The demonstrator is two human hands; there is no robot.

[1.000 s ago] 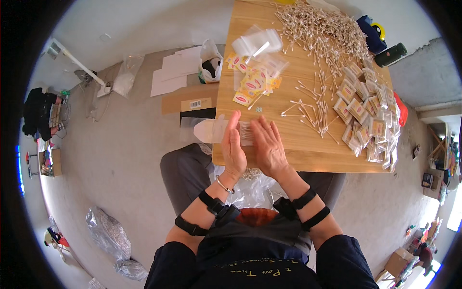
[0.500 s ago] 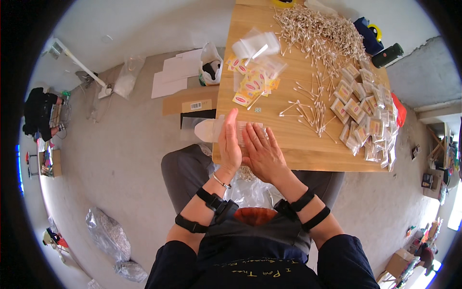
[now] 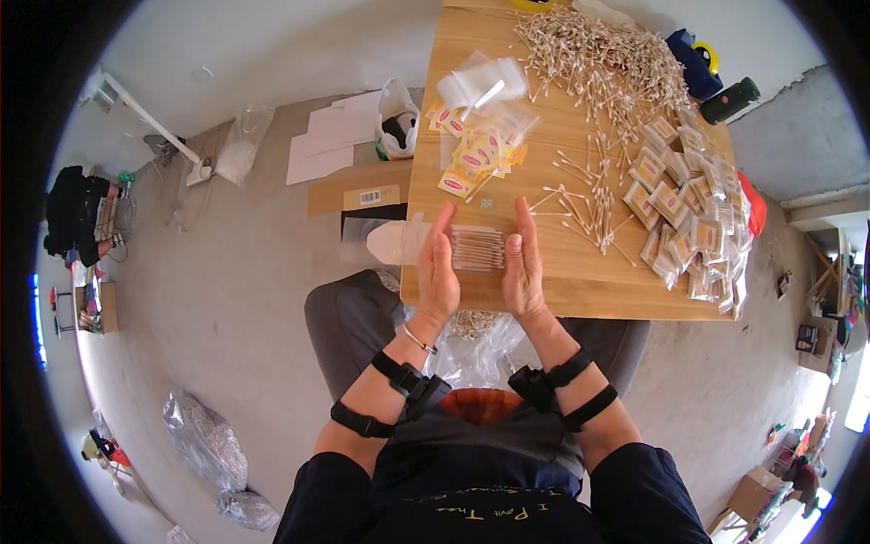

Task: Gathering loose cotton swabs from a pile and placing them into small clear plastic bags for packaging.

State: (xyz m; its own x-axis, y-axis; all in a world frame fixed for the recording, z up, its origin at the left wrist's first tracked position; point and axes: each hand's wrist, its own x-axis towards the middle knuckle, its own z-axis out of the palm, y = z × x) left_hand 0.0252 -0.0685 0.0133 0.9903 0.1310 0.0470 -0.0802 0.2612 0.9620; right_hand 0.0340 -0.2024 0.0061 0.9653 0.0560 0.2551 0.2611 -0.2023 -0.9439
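A row of cotton swabs (image 3: 478,247) lies flat near the table's front left, seemingly inside a clear bag. At its left end stands my left hand (image 3: 439,279), fingers straight and palm turned inward. My right hand (image 3: 523,275) is upright at the row's right end, also open, its palm facing the left one. Neither hand grips anything; whether they touch the row's ends I cannot tell. A white rounded flap (image 3: 386,243) pokes out past the table's left edge beside my left hand. Loose cotton swabs (image 3: 598,213) are scattered to the right.
Filled swab packets (image 3: 693,218) are heaped at the table's right. A big pile of swabs (image 3: 603,59) covers the back. Yellow-and-white cards (image 3: 476,154) and empty clear bags (image 3: 485,83) lie at the back left. A dark cylinder (image 3: 730,102) stands at the far right corner.
My right hand has lifted off the row of swabs and moved right, turning onto its edge. The swabs it covered now show. My left hand has shifted only slightly.
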